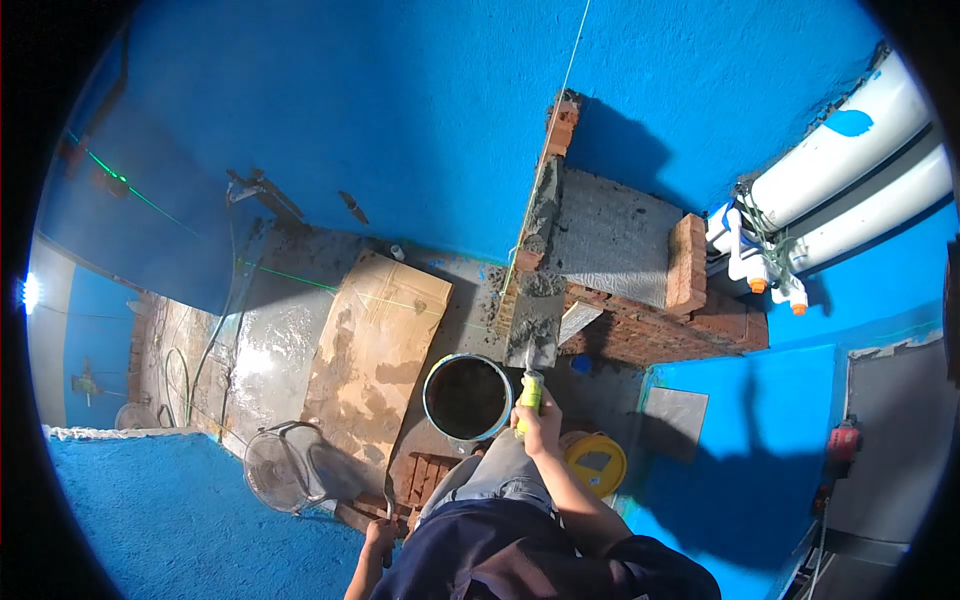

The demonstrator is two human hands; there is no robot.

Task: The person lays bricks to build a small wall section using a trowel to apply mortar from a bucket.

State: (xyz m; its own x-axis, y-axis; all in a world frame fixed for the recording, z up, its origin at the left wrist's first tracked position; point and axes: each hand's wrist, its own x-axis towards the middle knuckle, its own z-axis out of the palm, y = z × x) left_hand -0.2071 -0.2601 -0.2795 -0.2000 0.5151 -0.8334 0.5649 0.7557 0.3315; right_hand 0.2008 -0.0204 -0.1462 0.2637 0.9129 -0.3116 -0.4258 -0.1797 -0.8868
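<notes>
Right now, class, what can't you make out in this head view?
Bucket: contents lost in shadow, head view.
Left hand: tool in its grip too small to name, head view.
Yellow lid: partly behind right forearm, head view.
White pipes: cut off by head view's rim.

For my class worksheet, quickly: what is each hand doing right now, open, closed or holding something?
Left hand: closed on a slim tool, kind unclear.
Right hand: closed, holding the trowel by its yellow-green handle.
</notes>
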